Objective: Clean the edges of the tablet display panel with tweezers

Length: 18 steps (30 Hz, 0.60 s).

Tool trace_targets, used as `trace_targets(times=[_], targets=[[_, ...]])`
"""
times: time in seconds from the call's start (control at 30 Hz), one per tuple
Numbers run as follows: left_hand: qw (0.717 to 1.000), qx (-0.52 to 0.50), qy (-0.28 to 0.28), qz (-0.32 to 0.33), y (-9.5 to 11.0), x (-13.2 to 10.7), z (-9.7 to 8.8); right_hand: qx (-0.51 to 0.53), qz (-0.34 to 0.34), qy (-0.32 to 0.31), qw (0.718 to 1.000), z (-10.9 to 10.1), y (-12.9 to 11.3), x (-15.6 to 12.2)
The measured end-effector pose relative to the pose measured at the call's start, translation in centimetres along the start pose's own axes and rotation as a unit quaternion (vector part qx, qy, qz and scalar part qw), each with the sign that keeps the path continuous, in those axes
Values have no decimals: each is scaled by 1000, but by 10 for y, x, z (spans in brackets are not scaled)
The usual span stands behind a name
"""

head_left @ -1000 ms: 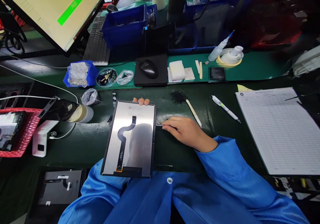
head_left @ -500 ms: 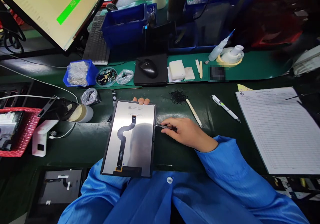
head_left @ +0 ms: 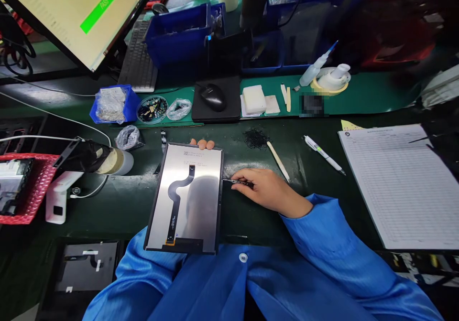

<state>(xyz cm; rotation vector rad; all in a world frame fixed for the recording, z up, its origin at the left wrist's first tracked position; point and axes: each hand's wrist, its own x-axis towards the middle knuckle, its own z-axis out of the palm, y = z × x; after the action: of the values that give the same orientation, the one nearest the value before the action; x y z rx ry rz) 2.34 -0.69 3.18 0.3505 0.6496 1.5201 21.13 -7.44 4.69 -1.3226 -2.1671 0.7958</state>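
A tablet display panel (head_left: 204, 206) is tilted up in front of me, its silvery back facing the camera and a black flex cable (head_left: 174, 201) running down it. My left hand (head_left: 202, 144) grips the panel from behind; only its fingertips show over the far edge, the rest being hidden. With my right hand (head_left: 263, 189) I pinch a pair of metal tweezers (head_left: 245, 183), the tips at the panel's right edge. Whether the tips hold anything is too small to see. Beyond my right hand lie a pale stick tool (head_left: 278, 161) and a heap of black scraps (head_left: 256, 138).
To the right are a white pen (head_left: 324, 155) and a ruled paper form (head_left: 398, 182). A mouse (head_left: 212, 97), sponge (head_left: 254, 99) and dropper bottle (head_left: 312, 73) line the back. On the left stand a round container (head_left: 124, 162) and pink bubble wrap (head_left: 39, 187); another panel (head_left: 86, 266) lies lower left.
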Motion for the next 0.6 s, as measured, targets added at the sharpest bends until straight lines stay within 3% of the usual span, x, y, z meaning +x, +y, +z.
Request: trace_targets(times=[0.13,0.43,0.6], targets=[[994,-107,-23,7,-4,-2,-4,-30,-31,0,999,0,2,0],[990,-143,-14,6,-5,-1,1,-3,2,1,1000,0,-1,0],[989,-147,-4,-9,-2,-3,5,-22,-32,-2,999,-2,0,0]])
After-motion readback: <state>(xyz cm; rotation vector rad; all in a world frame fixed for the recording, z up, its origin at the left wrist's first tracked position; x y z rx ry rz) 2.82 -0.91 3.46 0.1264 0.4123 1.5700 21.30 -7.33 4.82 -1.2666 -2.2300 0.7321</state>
